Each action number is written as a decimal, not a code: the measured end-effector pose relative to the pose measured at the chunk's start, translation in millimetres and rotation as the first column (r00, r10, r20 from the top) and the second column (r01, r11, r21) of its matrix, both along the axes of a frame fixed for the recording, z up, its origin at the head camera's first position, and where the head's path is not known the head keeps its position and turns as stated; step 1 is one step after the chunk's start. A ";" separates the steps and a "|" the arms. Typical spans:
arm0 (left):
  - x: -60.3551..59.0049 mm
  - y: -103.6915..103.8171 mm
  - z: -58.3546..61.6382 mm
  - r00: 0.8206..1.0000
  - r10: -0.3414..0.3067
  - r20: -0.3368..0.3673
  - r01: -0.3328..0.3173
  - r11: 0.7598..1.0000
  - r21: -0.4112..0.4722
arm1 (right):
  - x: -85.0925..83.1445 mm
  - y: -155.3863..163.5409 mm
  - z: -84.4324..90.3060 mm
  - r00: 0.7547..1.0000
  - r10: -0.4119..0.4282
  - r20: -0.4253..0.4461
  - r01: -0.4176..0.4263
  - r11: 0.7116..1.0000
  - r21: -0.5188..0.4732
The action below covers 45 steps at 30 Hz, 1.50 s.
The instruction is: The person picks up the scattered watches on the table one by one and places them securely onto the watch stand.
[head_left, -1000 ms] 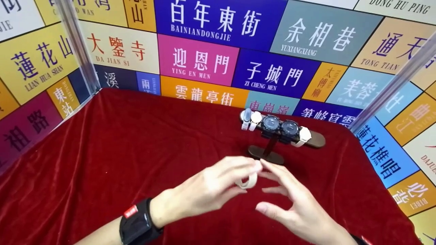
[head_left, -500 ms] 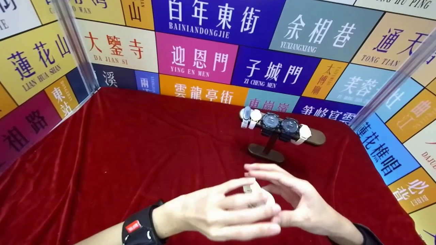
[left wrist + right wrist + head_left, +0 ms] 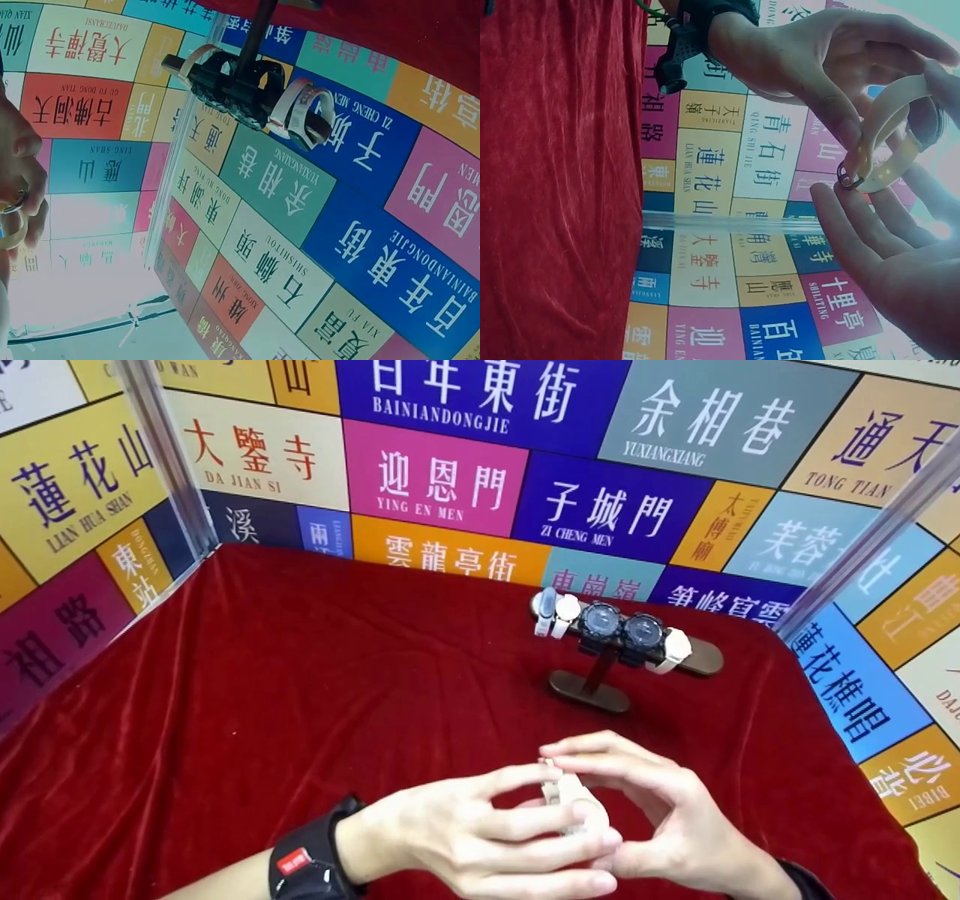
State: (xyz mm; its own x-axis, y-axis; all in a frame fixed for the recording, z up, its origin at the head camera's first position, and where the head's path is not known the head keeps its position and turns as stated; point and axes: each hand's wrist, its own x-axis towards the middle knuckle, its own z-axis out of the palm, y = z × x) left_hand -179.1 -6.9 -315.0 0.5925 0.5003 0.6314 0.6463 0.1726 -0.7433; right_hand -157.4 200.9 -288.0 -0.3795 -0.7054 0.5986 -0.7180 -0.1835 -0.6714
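A cream wristwatch (image 3: 583, 808) with a pale strap is held between both hands above the red cloth. My left hand (image 3: 480, 832) grips it from the left, the thumb on the strap in the right wrist view. From the other side my right hand (image 3: 667, 802) curves round it, with fingertips at the metal buckle (image 3: 849, 178). The strap (image 3: 889, 112) forms a loop there, its end at the buckle. In the head view fingers cover part of the watch. At the left edge of the left wrist view, only some fingers (image 3: 26, 165) and a piece of strap show.
Behind the hands, a brown T-shaped watch stand (image 3: 589, 691) carries several watches: white ones at both ends and two black ones (image 3: 643, 631) in the middle. Wrinkled red velvet (image 3: 300, 682) covers the table. Panels with printed street names (image 3: 442, 484) rise round it.
The left hand has brought the watch down and nearer the body, turning it face outward. The right hand, earlier apart with spread fingers, has closed in on it. Over the last half second both hands barely move.
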 end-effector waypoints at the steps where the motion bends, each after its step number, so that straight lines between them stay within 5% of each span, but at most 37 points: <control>1: -0.2 0.6 -0.8 1.000 -0.002 0.003 0.002 1.000 0.003 | 0.8 -0.9 0.1 1.000 -0.010 -0.016 0.009 1.000 -0.014; 6: -2.0 2.2 -3.5 0.998 -0.006 0.059 0.005 1.000 0.024 | 1.7 -7.7 0.4 0.986 -0.080 -0.143 0.063 0.991 -0.122; 11: -0.5 1.1 -4.8 0.982 0.020 0.187 -0.023 1.000 0.011 | 0.0 -12.2 -2.5 0.965 -0.145 -0.219 0.093 0.969 -0.230; 19: 2.7 0.7 -14.0 0.926 0.064 0.373 -0.050 0.998 -0.048 | -1.5 -8.9 -11.1 0.955 -0.227 -0.189 0.171 0.947 -0.273; 22: 4.0 3.1 -14.4 0.885 0.021 0.465 -0.013 1.000 -0.020 | -1.9 -7.0 -12.4 0.952 -0.259 -0.162 0.209 0.940 -0.271; 25: 7.1 5.5 -12.3 0.793 -0.028 0.609 0.014 1.000 0.028 | -2.5 -5.0 -12.5 0.942 -0.304 -0.141 0.259 0.927 -0.270; 27: 9.6 7.1 -11.2 0.701 -0.048 0.712 -0.004 0.997 0.072 | -2.6 -3.8 -11.9 0.932 -0.341 -0.121 0.299 0.914 -0.272; 31: 14.4 12.1 -11.8 0.493 -0.055 0.869 -0.141 0.980 0.142 | -1.3 -3.2 -10.2 0.893 -0.444 -0.069 0.410 0.868 -0.280; 33: 15.9 15.7 -13.1 0.433 -0.052 0.900 -0.223 0.961 0.162 | 0.0 -3.9 -9.4 0.863 -0.503 -0.045 0.472 0.836 -0.282; 35: 17.0 19.6 -14.1 0.429 -0.033 0.902 -0.296 0.939 0.175 | 1.3 -5.3 -8.5 0.829 -0.559 -0.023 0.531 0.798 -0.284; 41: 20.1 31.0 -12.8 0.557 0.063 0.828 -0.446 0.864 0.234 | 3.9 -11.5 -7.2 0.733 -0.680 0.031 0.654 0.691 -0.308; 45: 19.7 36.0 -10.2 0.597 0.088 0.798 -0.464 0.849 0.254 | 6.4 -16.2 -6.3 0.681 -0.731 0.039 0.707 0.642 -0.297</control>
